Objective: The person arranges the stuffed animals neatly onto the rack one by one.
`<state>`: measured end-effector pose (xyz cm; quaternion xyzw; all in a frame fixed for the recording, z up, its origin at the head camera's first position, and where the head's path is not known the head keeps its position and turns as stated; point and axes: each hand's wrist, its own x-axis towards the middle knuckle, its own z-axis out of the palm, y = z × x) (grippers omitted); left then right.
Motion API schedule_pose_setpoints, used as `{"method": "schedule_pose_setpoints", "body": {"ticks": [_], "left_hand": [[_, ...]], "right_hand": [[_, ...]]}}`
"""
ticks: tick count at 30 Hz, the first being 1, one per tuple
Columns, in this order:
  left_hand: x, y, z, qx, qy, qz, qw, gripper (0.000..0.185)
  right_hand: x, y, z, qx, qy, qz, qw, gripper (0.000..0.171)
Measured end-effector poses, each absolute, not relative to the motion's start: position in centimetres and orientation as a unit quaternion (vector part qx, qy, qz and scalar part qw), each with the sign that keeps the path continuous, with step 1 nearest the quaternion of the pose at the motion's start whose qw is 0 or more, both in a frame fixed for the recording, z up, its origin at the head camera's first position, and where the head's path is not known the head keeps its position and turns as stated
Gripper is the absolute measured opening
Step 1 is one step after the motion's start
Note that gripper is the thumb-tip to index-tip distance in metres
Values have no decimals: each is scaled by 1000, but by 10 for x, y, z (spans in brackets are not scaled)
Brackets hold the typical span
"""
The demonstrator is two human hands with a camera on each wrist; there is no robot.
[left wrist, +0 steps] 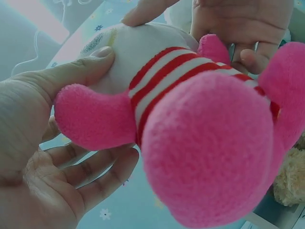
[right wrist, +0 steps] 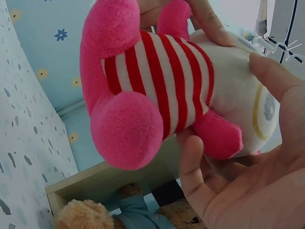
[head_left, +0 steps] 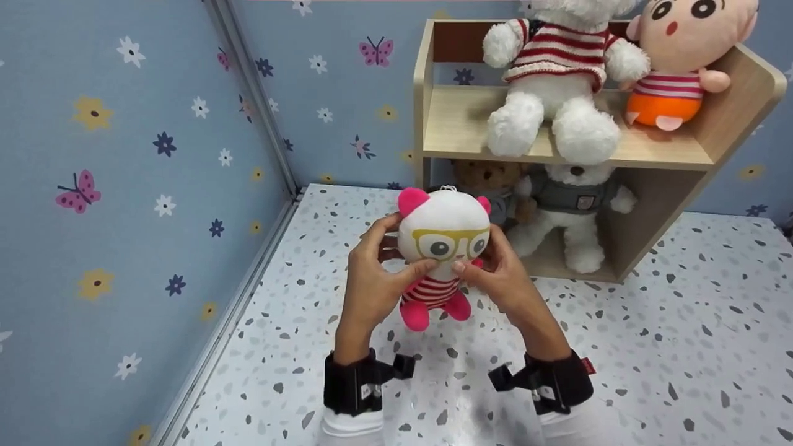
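A plush panda toy [head_left: 443,217] with pink ears, yellow glasses and a red-and-white striped body is held up in front of the shelf. My left hand [head_left: 375,272] grips its head from the left, thumb pressed below the face. From the other side my right hand [head_left: 505,272] holds the head, its thumb near the mouth. In the left wrist view a pink foot [left wrist: 209,148] fills the middle, and the striped belly [left wrist: 167,76] lies behind it. The right wrist view shows the toy's stripes [right wrist: 159,78] and an arm [right wrist: 217,133] beside my fingers.
Behind the toy stands a wooden shelf [head_left: 458,124]. A white bear in a striped sweater [head_left: 560,56] and a doll in orange shorts [head_left: 669,93] sit on top. Below are a brown bear [head_left: 489,176] and a white bear in grey [head_left: 576,198]. A flowered wall [head_left: 136,248] rises left.
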<state>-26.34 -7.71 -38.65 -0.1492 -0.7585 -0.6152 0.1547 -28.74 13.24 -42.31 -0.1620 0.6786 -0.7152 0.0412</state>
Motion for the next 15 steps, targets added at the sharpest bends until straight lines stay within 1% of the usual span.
{"method": "schedule_pose_setpoints", "body": {"ticks": [5,10,13,15], "left_hand": [[-272,-77,-401,-160,-754,-615,170,68],[-274,-78,-403,-171,-747,-615,187,67],[-274,-76,-402,-174,-744,-615,193,66],[-273,-75,-402,-176,-744,-614,199,66]], "right_hand": [[-290,130,-421,-161,680,-715,22,64],[-294,128,-411,-163,677,-717,12,64],[-295,126,-404,-162,675,-720,12,68],[-295,124,-399,-159,677,-718,10,73]]}}
